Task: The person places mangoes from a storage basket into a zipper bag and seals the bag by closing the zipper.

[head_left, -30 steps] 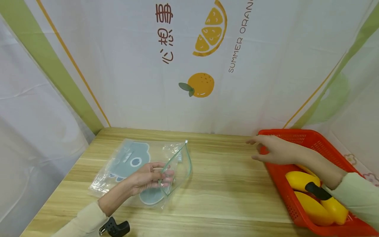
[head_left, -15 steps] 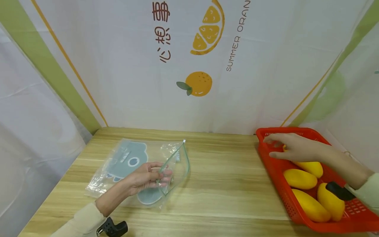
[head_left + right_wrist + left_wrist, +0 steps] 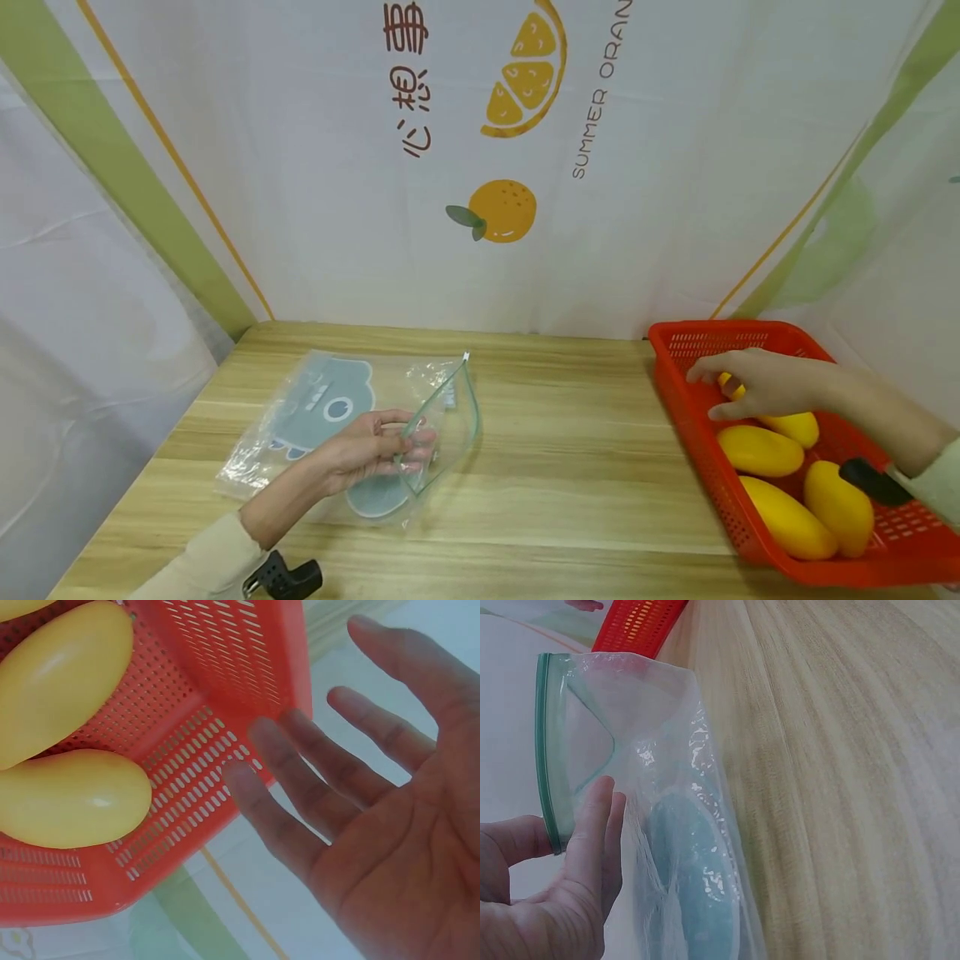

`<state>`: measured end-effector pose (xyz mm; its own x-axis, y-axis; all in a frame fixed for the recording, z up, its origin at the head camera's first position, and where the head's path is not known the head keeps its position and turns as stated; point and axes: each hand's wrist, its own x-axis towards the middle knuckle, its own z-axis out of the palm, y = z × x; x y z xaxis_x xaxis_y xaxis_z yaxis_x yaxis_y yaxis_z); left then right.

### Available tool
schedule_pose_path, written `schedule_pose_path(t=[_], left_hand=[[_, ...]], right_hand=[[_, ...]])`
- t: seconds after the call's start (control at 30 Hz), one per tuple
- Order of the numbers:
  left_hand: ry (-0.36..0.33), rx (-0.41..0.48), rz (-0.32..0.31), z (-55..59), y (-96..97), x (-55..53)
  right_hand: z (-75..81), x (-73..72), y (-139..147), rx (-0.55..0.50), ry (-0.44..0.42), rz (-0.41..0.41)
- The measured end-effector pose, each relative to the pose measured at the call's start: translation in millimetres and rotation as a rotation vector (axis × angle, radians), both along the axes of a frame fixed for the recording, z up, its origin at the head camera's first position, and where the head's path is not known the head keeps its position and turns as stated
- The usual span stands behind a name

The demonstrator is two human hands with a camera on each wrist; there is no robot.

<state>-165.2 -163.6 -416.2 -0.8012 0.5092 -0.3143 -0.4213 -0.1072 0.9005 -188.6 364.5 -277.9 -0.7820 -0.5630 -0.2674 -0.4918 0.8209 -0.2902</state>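
Observation:
A clear zip bag (image 3: 307, 400) with blue-grey cartoon print lies at the left of the wooden table, its green-edged mouth held apart. My left hand (image 3: 363, 450) pinches the near edge of that mouth, thumb on one side and fingers showing through the plastic. In the left wrist view the green zip strip (image 3: 544, 742) stands up above the thumb. Over the red basket (image 3: 678, 417) at the right hovers my right hand (image 3: 772, 383), fingers spread and holding nothing. Several yellow mangoes (image 3: 759, 452) lie in the basket; one is partly hidden under the hand.
Wooden tabletop (image 3: 570, 450) stretches between bag and basket. A white printed cloth (image 3: 600, 267) hangs behind the table and along both sides. The basket's far rim stands close to the cloth.
My right hand has moved right, from beside the basket's left rim to above its inside. My left hand keeps its hold on the bag. The head view has shifted slightly.

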Motion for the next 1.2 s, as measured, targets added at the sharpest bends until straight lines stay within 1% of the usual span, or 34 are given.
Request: schedule_pose_path(t=[0.07, 0.17, 0.33, 0.47, 0.63, 0.73, 0.8, 0.93, 1.03, 1.13, 1.2], left_hand=[[-0.001, -0.006, 0.003, -0.1, -1.1, 0.1], [-0.001, -0.010, 0.005, -0.3, -2.5, 0.0], [-0.006, -0.002, 0.000, -1.9, -3.6, 0.4], [-0.011, 0.006, -0.003, -3.9, -4.3, 1.6], [-0.010, 0.004, -0.001, -4.4, -4.5, 2.2], [-0.005, 0.006, -0.005, -4.0, -4.2, 1.8], [-0.003, 0.004, -0.005, -3.6, -4.1, 1.5], [0.000, 0.001, -0.007, -3.0, -3.8, 1.1], [-0.001, 0.006, -0.012, -2.9, -3.4, 0.9], [-0.001, 0.010, -0.013, -2.9, -3.2, 1.1], [-0.001, 0.011, -0.013, -3.2, -3.3, 1.3]], right_hand=[[-2.2, 1.3, 2.1, 0.006, -0.022, 0.001], [-6.6, 4.2, 6.9, 0.024, -0.073, -0.019], [-20.5, 10.3, 18.2, 0.039, -0.174, -0.056], [-34.1, 13.5, 28.5, 0.010, -0.236, -0.072], [-46.6, 13.7, 40.0, -0.048, -0.280, -0.087], [-51.9, 13.5, 46.9, -0.047, -0.277, -0.089], [-55.4, 13.6, 51.7, -0.033, -0.244, -0.062], [-63.6, 14.1, 60.1, -0.020, -0.136, 0.028], [-69.0, 13.8, 64.0, -0.033, -0.094, 0.076], [-72.2, 12.6, 66.4, -0.028, -0.104, 0.071], [-73.9, 11.8, 67.0, -0.016, -0.121, 0.052]])
